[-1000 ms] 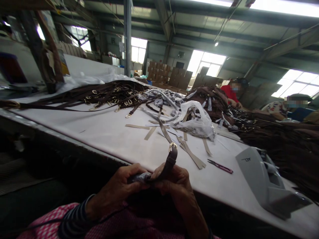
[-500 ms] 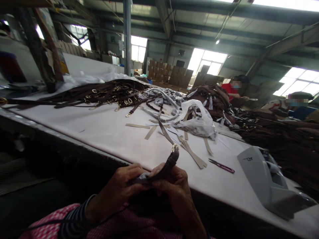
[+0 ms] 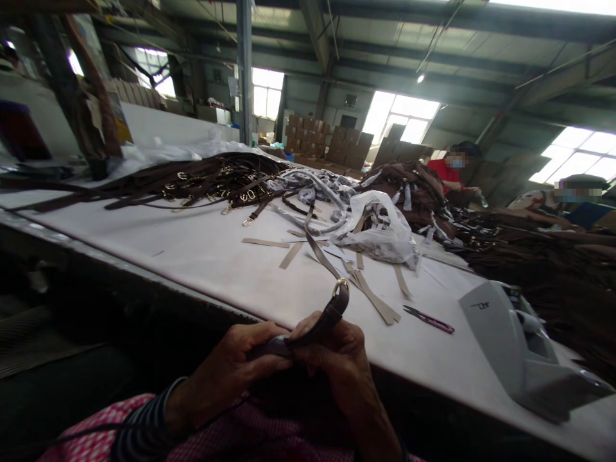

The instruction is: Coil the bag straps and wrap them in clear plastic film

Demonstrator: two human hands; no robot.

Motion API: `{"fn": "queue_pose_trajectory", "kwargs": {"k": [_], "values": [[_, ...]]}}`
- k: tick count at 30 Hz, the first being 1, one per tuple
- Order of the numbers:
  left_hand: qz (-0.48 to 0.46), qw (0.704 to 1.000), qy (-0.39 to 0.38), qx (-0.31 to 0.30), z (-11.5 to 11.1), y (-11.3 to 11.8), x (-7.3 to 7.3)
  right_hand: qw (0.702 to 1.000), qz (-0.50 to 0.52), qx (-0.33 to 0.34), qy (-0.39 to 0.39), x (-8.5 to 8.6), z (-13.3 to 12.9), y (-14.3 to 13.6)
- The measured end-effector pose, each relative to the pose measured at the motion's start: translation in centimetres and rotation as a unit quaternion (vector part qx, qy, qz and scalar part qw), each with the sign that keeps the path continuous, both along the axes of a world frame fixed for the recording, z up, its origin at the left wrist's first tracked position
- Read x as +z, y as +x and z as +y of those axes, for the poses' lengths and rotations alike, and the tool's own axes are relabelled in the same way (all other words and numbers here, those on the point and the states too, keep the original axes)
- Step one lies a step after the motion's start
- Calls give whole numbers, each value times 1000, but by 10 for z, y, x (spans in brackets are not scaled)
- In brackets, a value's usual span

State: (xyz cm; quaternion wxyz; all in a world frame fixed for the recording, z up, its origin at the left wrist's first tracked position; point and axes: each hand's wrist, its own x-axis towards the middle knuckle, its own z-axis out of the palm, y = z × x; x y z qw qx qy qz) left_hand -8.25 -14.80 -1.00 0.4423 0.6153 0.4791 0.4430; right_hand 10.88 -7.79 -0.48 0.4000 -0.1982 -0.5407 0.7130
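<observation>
Brown strap [image 3: 332, 316] is arching up at the near edge of the tabletop [image 3: 212, 269], gold buckle [image 3: 340, 283] showing by the bend, its length running back over the surface. Your left hand [image 3: 238, 359] is pinching it, thumb against curled fingers; your right hand [image 3: 341, 353] is gripping it just alongside, likewise closed. Pink-handled snips [image 3: 430, 319] are lying to the right, near beige strips [image 3: 374, 301].

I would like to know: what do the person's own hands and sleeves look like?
The left hand and right hand wear no gloves. The left sleeve is pink and white in a small pattern, with a dark, pale-striped cuff at its end. Clothing on the right side is hardly visible.
</observation>
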Motion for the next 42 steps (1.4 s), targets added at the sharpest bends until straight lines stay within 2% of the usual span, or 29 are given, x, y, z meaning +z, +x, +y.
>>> {"fn": "queue_pose_trajectory", "kwargs": {"k": [4,8,15,18,22,25,27,29,33,36,39,42], "values": [[-42,997,-69,-4,-1,3,-5,1000,4,-5,6,3,-1,0],[-72,996,-56,2,-1,3,-6,1000,2,7,-6,5,-3,0],[17,1000,1,16,1,2,7,996,32,67,-45,4,6,-2],[41,999,-14,15,2,-1,8,994,71,43,-67,6,22,-6],[29,999,-18,34,6,-7,5,992,88,-10,-87,22,39,-16],[-34,998,-19,45,11,-11,5,998,60,11,8,41,36,-21],[-74,997,-13,28,15,-11,10,996,40,21,79,53,28,-21],[-109,994,-3,1,17,-9,21,993,25,39,110,64,18,-18],[-118,992,35,-40,19,1,50,992,34,75,97,75,6,-3],[-68,994,58,-65,19,12,65,993,51,41,99,72,9,10],[-35,995,59,-74,21,21,65,996,71,-1,53,67,15,18],[-39,997,10,-63,25,23,56,997,68,-30,26,65,16,21]]}}
